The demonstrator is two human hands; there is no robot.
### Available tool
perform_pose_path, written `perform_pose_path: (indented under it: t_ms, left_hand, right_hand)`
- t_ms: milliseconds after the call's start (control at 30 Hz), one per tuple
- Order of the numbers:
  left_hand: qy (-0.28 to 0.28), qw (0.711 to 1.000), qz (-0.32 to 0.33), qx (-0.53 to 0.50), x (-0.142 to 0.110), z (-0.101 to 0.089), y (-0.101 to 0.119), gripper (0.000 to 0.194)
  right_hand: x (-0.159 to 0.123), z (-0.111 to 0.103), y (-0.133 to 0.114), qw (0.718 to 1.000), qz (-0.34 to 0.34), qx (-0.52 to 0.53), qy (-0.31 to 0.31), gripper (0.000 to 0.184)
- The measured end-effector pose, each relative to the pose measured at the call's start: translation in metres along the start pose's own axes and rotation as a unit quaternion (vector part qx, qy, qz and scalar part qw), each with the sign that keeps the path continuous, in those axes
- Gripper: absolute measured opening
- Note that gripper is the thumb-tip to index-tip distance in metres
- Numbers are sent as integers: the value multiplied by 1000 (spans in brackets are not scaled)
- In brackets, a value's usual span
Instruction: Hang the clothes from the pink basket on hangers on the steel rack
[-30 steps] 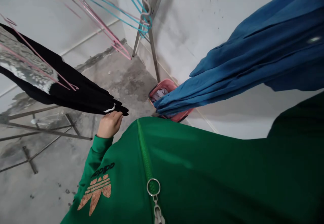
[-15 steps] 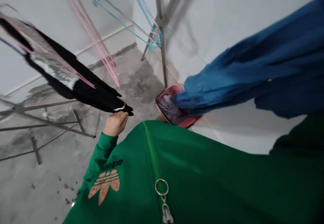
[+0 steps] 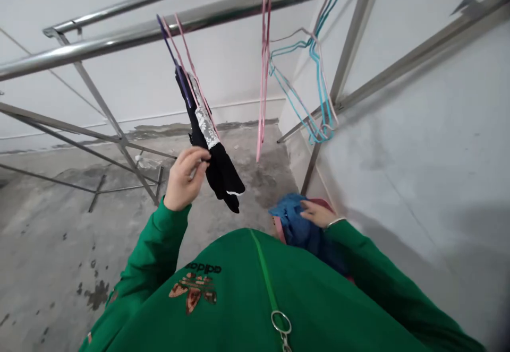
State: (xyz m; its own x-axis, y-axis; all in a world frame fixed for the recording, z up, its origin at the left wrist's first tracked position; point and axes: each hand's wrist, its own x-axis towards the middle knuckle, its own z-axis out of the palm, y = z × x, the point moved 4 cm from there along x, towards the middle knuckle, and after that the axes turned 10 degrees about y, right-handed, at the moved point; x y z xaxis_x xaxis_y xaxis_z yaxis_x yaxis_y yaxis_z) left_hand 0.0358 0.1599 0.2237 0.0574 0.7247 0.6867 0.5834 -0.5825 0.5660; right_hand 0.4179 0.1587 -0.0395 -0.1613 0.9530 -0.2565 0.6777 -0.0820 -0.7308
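Observation:
A black garment with white lace trim (image 3: 221, 174) hangs from a thin purple and pink hanger (image 3: 184, 73) on a steel rail. My left hand (image 3: 185, 178) is raised beside it, fingers curled against its left side, and whether they grip it cannot be seen. Low at the right, a bunched blue cloth (image 3: 297, 224) lies in a pink basket (image 3: 322, 202). My right hand (image 3: 316, 214) is closed over the cloth at the basket's far side. My green sleeves and jacket front hide most of the basket.
Steel drying-rack rails (image 3: 199, 18) cross overhead, with a pink hanger (image 3: 263, 70) and a bunch of turquoise hangers (image 3: 319, 86) on them. Angled rack legs stand on the stained concrete floor (image 3: 51, 246). A grey-white wall (image 3: 418, 145) runs along the right.
My view has swung up to the rails. The black garment now hangs steeply from its hanger, no longer slanting. The blue cloth has gone from the air at the right into the basket.

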Motion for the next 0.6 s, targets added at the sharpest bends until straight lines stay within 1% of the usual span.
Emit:
perform_pose_path:
  t_ms: [33,67,100,133,200,267,300,367,433,467,533,600]
  left_hand:
    - [25,1000,-7,-8,10,4,-2,24]
    - [43,999,-13,-14,21,9,-7,29]
    - [57,998,-20,-17,31,16,-15,35]
    - [65,997,-31,-14,40,24,-25,42]
    - [77,995,-61,-7,56,38,-48,53]
    - [82,992,-94,-3,67,48,-67,58]
    - [79,990,-114,-9,70,50,-74,58]
    - [78,983,-160,-36,69,52,-84,52]
    - [94,973,-205,-46,63,48,-88,40]
    - [110,969,-219,-27,58,45,-89,32]
    - [144,961,-223,74,45,35,-88,22]
    - [163,945,-185,215,33,26,-84,23]
  right_hand:
    - [4,16,-16,999,-15,10,-43,46]
    - [6,31,-38,995,-47,24,-82,46]
    - [8,41,-63,989,-94,39,-105,46]
    - [9,48,-89,981,-146,55,-112,46]
    - [10,52,-140,962,-242,71,-102,44]
    - [8,51,-178,944,-309,74,-85,41]
    - [7,51,-191,938,-331,75,-77,39]
    - [6,51,-205,932,-349,78,-66,36]
    - [7,53,-206,935,-339,83,-62,33]
    - [8,54,-204,940,-325,87,-60,32]
    - [12,57,-197,950,-292,94,-57,31]
    - [15,60,-193,957,-268,100,-52,30]
